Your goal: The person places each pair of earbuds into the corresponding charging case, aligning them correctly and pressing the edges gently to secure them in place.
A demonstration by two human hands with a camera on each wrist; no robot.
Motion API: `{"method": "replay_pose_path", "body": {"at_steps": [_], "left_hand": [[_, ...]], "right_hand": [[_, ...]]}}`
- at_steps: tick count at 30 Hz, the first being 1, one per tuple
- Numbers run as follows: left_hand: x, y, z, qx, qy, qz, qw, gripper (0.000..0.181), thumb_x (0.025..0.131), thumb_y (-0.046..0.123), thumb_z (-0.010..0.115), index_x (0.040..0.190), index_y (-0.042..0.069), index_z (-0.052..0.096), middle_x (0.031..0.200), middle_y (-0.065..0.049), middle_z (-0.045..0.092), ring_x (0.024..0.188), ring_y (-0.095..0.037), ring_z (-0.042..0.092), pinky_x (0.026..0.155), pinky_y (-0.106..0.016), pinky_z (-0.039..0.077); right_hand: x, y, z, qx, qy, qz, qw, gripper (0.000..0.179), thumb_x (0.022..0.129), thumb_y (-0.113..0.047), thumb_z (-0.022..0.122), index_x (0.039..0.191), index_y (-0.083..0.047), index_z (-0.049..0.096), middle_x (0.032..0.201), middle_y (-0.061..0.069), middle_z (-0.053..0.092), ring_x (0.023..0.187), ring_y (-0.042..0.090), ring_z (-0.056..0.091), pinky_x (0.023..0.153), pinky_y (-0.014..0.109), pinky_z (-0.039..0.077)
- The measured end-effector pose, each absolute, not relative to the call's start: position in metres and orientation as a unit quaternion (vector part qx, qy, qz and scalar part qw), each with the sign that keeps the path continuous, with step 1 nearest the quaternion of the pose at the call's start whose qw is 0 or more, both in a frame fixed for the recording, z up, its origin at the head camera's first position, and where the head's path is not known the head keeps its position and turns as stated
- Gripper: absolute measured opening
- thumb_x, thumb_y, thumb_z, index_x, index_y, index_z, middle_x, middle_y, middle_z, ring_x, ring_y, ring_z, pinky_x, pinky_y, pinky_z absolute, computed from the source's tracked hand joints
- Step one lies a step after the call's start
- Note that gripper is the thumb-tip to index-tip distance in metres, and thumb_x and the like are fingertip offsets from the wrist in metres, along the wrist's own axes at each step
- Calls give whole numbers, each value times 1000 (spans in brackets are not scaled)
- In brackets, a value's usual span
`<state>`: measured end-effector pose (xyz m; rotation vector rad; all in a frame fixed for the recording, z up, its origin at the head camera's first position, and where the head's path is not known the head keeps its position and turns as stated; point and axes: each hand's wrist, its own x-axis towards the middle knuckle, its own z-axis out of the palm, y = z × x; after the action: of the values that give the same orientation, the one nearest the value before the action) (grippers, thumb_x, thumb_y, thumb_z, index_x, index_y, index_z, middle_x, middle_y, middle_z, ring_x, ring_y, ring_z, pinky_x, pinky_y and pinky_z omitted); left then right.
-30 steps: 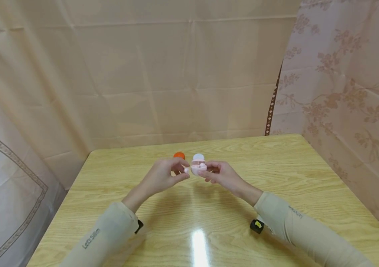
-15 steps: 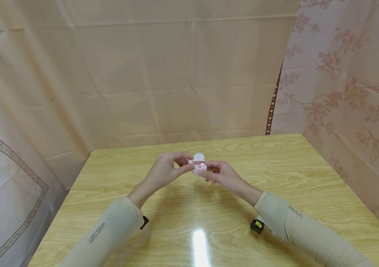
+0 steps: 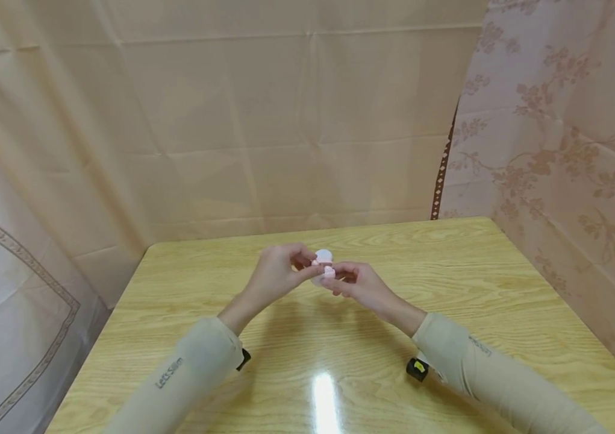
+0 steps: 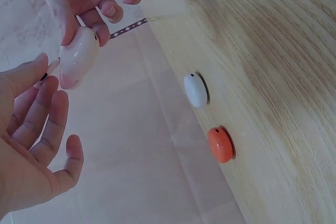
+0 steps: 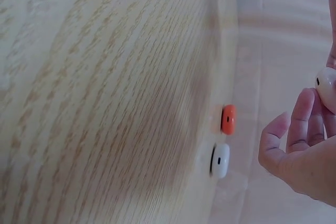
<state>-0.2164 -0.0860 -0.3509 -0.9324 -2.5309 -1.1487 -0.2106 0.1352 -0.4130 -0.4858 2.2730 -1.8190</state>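
My right hand (image 3: 364, 288) holds a pale pink earbud case (image 4: 80, 59) above the table, its lid raised in the head view. Part of an earbud shows in the case's near side there. From the left, my left hand (image 3: 276, 274) pinches a small stemmed earbud (image 4: 53, 66) between thumb and fingertips, right at the case's opening. The left fingers cover most of this earbud. Seen from the right wrist, only one end of the case shows at the frame's edge, above the curled right fingers (image 5: 299, 121).
Toward the far edge of the wooden table (image 3: 372, 374) lie a white rounded case (image 4: 196, 91) and an orange one (image 4: 220, 144), side by side. The left hand hides the orange case in the head view. Cloth curtains (image 3: 285, 120) hang behind the table.
My left hand has moved right and slightly up, bringing its earbud from beside the pink case to its opening. The right hand and case stay about where they were.
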Motion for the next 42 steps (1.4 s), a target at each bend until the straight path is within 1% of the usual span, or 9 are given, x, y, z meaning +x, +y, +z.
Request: {"method": "replay_pose_path", "body": {"at_steps": [11,18,24,26,28,32,34,37,42], "left_hand": [[-213,-82,-349,-282,-876,-377,103,17,84,27,86,86,13,75,78,9,71,66,-5,62,59,-26,52],[-213,-79,-346,-265,-882,-377,101,21,84,28,86,91,10,77,77,6,72,65,-4,65,59,-26,53],[-213,-78,-344,-239,-880,-405,63,21,85,29,85,89,10,77,75,6,71,64,-11,67,56,-29,53],[-213,-78,-343,-224,-881,-415,44,21,85,30,85,88,11,77,74,6,71,64,-15,67,57,-30,53],[-213,-79,-341,-204,-881,-425,23,22,85,31,85,88,12,77,75,5,71,66,-16,67,59,-31,53],[-214,-79,-337,-165,-882,-442,-9,22,83,32,86,87,13,77,75,4,72,70,-17,67,62,-31,50],[-214,-79,-336,-156,-883,-443,-12,22,82,32,87,86,13,77,74,4,72,71,-20,68,62,-31,49],[-215,-77,-337,-151,-884,-441,-12,23,81,32,88,85,12,77,73,3,71,72,-23,68,61,-31,49],[-213,-76,-342,-156,-885,-439,2,24,80,32,89,84,12,75,72,3,70,67,-19,66,59,-31,50]], "right_hand": [[-210,134,-414,-170,770,-610,85,35,97,-26,72,126,-6,69,108,6,71,89,25,64,81,42,53],[-211,133,-414,-175,768,-611,80,34,97,-28,72,123,-6,70,105,6,69,87,25,64,84,47,54],[-208,132,-414,-182,768,-610,71,35,96,-30,73,123,-8,71,103,6,70,89,34,65,84,51,54],[-208,131,-415,-185,770,-607,64,35,96,-29,73,124,-9,71,104,5,71,89,34,65,83,49,55],[-207,130,-415,-187,777,-598,51,35,96,-29,74,123,-9,71,104,4,71,87,31,65,79,45,56],[-206,128,-415,-186,795,-577,22,34,94,-30,75,120,-9,72,103,2,71,81,22,64,68,32,54],[-206,127,-414,-187,798,-572,14,32,94,-28,76,119,-8,73,102,3,71,78,20,63,64,27,51],[-196,124,-400,-186,799,-572,13,27,95,-21,74,116,-4,72,101,7,71,74,18,60,60,24,47],[-183,120,-382,-181,797,-576,18,22,96,-11,72,115,0,72,101,11,71,71,15,57,59,22,45]]}}
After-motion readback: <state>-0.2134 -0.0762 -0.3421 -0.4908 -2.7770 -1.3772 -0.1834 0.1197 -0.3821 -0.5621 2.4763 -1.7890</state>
